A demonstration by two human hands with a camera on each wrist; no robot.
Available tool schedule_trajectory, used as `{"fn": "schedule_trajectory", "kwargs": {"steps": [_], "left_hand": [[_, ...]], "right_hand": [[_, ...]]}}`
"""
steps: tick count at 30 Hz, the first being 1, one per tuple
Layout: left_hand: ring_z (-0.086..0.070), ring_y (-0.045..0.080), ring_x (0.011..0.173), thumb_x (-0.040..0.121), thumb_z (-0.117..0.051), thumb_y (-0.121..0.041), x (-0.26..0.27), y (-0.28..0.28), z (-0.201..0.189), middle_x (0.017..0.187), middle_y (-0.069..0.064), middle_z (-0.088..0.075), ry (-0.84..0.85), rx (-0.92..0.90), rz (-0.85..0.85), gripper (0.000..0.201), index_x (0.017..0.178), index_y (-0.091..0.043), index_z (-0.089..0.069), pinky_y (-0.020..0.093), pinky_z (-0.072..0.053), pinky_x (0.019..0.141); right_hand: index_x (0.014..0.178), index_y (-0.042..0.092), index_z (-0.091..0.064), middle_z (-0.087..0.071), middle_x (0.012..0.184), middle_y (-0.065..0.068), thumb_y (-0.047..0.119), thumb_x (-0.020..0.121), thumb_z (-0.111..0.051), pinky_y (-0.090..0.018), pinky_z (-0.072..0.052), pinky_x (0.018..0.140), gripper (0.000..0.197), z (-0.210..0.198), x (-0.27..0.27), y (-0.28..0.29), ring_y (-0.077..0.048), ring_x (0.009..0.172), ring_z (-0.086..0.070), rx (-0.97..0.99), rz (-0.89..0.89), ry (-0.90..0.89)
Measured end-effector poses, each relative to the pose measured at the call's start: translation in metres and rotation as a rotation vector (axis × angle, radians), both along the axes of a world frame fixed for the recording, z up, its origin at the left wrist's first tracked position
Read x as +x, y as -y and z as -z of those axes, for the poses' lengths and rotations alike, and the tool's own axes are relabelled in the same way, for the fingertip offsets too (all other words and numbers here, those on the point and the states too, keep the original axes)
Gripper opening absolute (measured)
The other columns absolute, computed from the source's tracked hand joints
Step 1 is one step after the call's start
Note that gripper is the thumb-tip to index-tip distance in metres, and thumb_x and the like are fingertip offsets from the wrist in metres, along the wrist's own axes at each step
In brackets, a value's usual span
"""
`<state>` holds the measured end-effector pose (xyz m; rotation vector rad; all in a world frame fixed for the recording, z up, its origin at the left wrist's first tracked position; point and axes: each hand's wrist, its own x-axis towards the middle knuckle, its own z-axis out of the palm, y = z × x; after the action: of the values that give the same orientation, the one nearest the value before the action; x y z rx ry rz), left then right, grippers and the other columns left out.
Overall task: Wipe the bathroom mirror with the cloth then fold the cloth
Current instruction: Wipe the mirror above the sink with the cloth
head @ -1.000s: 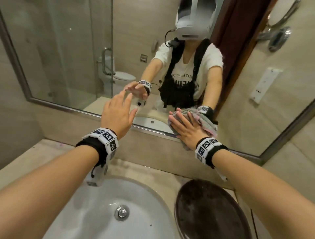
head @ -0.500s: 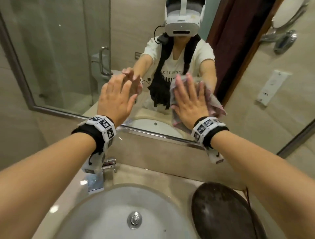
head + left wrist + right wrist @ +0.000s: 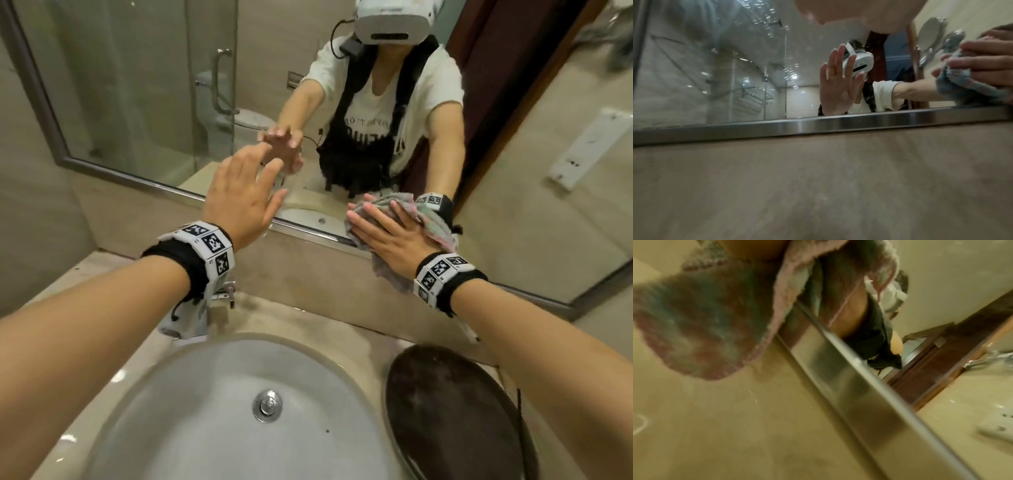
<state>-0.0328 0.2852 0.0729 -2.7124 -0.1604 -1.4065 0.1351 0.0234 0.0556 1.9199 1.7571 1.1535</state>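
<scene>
Right hand (image 3: 388,236): fingers straight and spread, palm pressing the grey-pink terry cloth (image 3: 433,224) flat against the bottom edge of the bathroom mirror (image 3: 144,85), right of centre; the cloth's lower part hangs over the steel frame strip (image 3: 818,125) onto the beige wall below. Left hand (image 3: 239,198): open, fingers extended, holding nothing, raised just in front of the glass to the left of the cloth; contact with the glass cannot be confirmed. Nearer: white oval washbasin (image 3: 205,394) with chrome tap (image 3: 219,301) at its far left, dark round tray (image 3: 459,414) to its right.
</scene>
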Motion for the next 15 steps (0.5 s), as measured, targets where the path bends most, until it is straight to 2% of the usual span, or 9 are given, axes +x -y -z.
{"fn": "schedule_trajectory", "kwargs": {"steps": [2,5,8,10,12,15], "left_hand": [[-0.035,0.029,0.118,0.092,-0.039,-0.039,0.013,0.023,-0.006,0.130,0.019,-0.050,0.001,0.033,0.028,0.042,0.122,-0.010,-0.046,0.044,-0.038,0.094],[-0.036,0.029,0.116,0.092,-0.041,-0.039,0.033,0.056,-0.006,0.129,0.018,-0.049,0.004,0.054,0.073,0.041,0.123,-0.012,-0.043,0.044,-0.041,0.093],[-0.035,0.029,0.118,0.092,-0.041,-0.039,0.048,0.079,-0.002,0.132,0.017,-0.045,0.026,0.067,0.081,0.040,0.122,-0.013,-0.044,0.041,-0.035,0.094],[-0.033,0.029,0.120,0.092,-0.040,-0.039,0.055,0.086,0.003,0.136,0.013,-0.033,0.039,0.046,0.086,0.041,0.124,-0.013,-0.045,0.040,-0.031,0.096],[-0.032,0.029,0.122,0.092,-0.041,-0.038,0.057,0.084,0.008,0.137,0.011,-0.027,0.075,0.029,0.086,0.041,0.125,-0.014,-0.045,0.039,-0.028,0.097],[-0.032,0.028,0.122,0.091,-0.044,-0.037,0.052,0.067,0.012,0.137,0.010,-0.026,0.114,0.026,0.069,0.041,0.126,-0.016,-0.042,0.038,-0.028,0.095]], "right_hand": [[0.151,0.022,0.001,0.016,0.157,0.006,0.040,0.089,-0.036,-0.046,0.006,0.117,0.074,-0.001,0.008,0.030,-0.018,0.146,0.012,-0.044,0.017,-0.043],[0.151,0.019,-0.001,0.013,0.158,0.003,0.051,0.090,-0.037,-0.046,0.013,0.116,0.078,-0.009,0.023,0.072,-0.021,0.146,0.011,-0.133,0.040,0.009],[0.151,0.019,0.001,0.012,0.158,0.002,0.053,0.094,-0.027,-0.048,0.012,0.116,0.073,-0.010,0.036,0.103,-0.022,0.146,0.010,-0.163,0.029,0.031],[0.151,0.019,0.001,0.012,0.159,0.002,0.051,0.096,-0.017,-0.051,0.008,0.116,0.067,-0.005,0.038,0.114,-0.023,0.146,0.009,-0.153,0.087,0.049],[0.151,0.020,0.001,0.013,0.158,0.002,0.048,0.097,-0.011,-0.049,0.012,0.116,0.063,-0.005,0.035,0.114,-0.023,0.146,0.011,-0.129,0.109,0.041],[0.151,0.018,0.000,0.013,0.158,0.000,0.050,0.097,-0.015,-0.047,0.017,0.115,0.065,-0.009,0.031,0.106,-0.023,0.146,0.012,-0.123,0.037,0.040]]}}
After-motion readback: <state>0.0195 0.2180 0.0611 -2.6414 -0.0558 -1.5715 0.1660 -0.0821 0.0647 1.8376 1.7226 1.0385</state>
